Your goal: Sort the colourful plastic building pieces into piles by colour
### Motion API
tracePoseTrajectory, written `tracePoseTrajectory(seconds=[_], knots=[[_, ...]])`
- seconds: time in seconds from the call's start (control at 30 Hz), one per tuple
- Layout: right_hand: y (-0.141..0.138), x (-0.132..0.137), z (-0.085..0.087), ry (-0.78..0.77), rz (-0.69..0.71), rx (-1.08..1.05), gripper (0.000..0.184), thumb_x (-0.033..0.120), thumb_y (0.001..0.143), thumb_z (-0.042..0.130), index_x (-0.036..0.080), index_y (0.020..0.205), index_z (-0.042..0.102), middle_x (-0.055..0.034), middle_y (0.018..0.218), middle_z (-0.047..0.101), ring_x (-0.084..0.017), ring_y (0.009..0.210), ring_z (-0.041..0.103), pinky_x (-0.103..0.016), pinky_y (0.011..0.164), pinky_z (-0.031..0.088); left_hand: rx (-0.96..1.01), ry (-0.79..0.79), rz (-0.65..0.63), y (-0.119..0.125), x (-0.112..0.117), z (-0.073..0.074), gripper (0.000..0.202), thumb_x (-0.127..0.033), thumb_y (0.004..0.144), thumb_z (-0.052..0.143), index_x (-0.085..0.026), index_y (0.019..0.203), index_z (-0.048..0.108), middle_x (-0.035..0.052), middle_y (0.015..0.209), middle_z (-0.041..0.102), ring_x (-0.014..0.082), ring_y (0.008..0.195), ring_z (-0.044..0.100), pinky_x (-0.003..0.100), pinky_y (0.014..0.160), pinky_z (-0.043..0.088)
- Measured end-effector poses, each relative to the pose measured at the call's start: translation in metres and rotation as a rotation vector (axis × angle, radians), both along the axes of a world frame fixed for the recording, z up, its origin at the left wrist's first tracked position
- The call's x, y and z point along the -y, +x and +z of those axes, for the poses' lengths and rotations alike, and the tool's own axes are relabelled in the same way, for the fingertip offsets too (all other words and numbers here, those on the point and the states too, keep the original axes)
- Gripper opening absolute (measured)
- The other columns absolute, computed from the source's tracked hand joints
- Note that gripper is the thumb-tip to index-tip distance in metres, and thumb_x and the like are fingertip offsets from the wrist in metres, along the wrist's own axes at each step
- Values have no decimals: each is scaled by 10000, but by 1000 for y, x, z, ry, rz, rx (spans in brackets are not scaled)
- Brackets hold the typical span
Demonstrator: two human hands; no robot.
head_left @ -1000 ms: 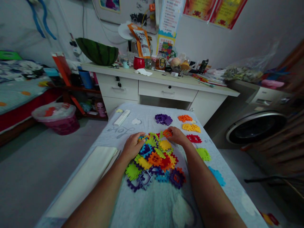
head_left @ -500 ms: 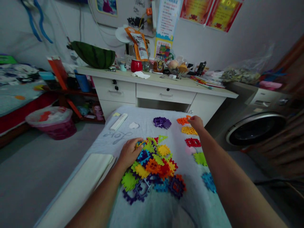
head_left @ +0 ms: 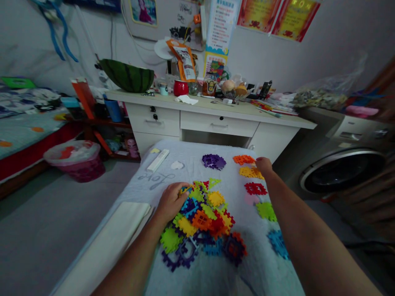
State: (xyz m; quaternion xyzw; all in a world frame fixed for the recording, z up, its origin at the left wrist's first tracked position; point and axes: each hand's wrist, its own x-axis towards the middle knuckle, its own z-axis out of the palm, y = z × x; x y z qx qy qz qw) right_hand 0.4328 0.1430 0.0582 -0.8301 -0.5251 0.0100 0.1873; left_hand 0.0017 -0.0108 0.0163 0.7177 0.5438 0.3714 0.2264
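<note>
A heap of coloured interlocking plastic pieces (head_left: pixel 203 216) lies in the middle of a table under a pale blue cloth (head_left: pixel 188 271). My left hand (head_left: pixel 170 202) rests on the heap's left edge, fingers curled over a piece there. My right hand (head_left: pixel 263 165) is stretched to the far right, between a small orange group (head_left: pixel 243 159) and a yellow group (head_left: pixel 249 173); its fingers point down and are hidden behind the back of the hand. Single-colour groups run along the right side: purple (head_left: pixel 214 161), red (head_left: pixel 255 188), green (head_left: pixel 266 211), blue (head_left: pixel 277 243).
A folded white cloth (head_left: pixel 114 234) lies at the table's left edge, a white stick-like object (head_left: pixel 158 160) at the far left. Behind stands a cluttered white desk (head_left: pixel 216 119) with half a watermelon (head_left: pixel 128 76). A washing machine (head_left: pixel 345 170) is right, a pink bin (head_left: pixel 75 160) and bed left.
My right hand left the heap, reached out to the orange group, and has now drawn back a little toward the yellow group. My left hand stayed on the heap.
</note>
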Motion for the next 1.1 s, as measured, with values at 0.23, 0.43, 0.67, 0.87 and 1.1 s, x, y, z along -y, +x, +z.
tracePoseTrajectory(seconds=[0.23, 0.43, 0.67, 0.87, 1.1], knots=[[-1, 22, -1, -68, 14, -35, 293, 188, 803, 534, 156, 1019, 730, -135, 1025, 717, -224, 918, 673, -265, 716, 478, -16, 10, -20, -1, -2, -3, 320, -369, 831, 516, -243, 1077, 678, 44, 1100, 694, 243, 1080, 592, 408, 984, 435], [-30, 36, -4, -183, 125, 24, 418, 457, 828, 560, 252, 1177, 667, -109, 1226, 650, -308, 1118, 581, -435, 905, 435, -7, 23, -23, -1, -3, -3, 312, -373, 825, 518, -236, 1051, 684, 44, 1079, 701, 239, 1063, 604, 400, 976, 445], [-41, 44, 2, -249, 186, 103, 420, 399, 833, 566, 248, 1220, 625, -118, 1293, 601, -317, 1129, 563, -475, 916, 426, -8, 27, -24, -1, -3, -3, 311, -365, 825, 515, -235, 1050, 684, 39, 1084, 703, 233, 1065, 604, 391, 976, 446], [-85, 59, 7, -38, 394, 48, 354, 295, 830, 590, 185, 1161, 653, -129, 1241, 627, -260, 1119, 573, -404, 950, 426, -19, 11, -14, -1, -3, -3, 316, -360, 816, 516, -228, 1051, 682, 49, 1090, 701, 247, 1073, 597, 410, 972, 447], [-158, 85, -6, -90, 849, 4, 170, 105, 727, 573, 181, 817, 696, -55, 884, 688, -177, 811, 587, -264, 754, 422, -29, 26, -22, -1, -4, -3, 297, -342, 819, 521, -234, 1041, 686, 43, 1072, 707, 238, 1056, 608, 406, 975, 449]])
